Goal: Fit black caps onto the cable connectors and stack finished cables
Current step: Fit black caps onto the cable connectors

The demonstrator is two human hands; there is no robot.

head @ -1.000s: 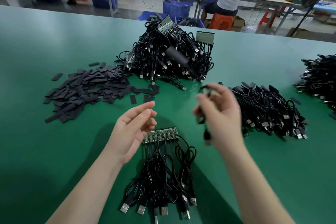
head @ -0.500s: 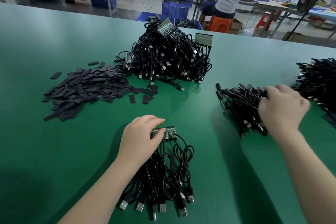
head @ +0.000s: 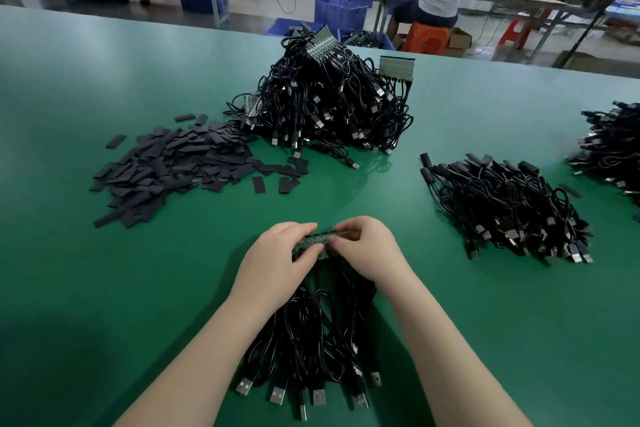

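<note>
Both hands, left hand [head: 277,265] and right hand [head: 369,248], pinch the circuit-board strip [head: 313,240] atop the cable bundle [head: 311,340] on the table [head: 104,288], probably detaching one connector; next, take a cap from the black caps [head: 166,166].

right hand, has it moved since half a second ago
Yes. The right hand has left the finished cable pile on the right and come back leftward to the green board strip, which it now pinches opposite the left hand.

Matt black caps [head: 166,166] lie on a smooth, faintly glossy green table [head: 104,288]; plugs [head: 277,395] look metal.
</note>
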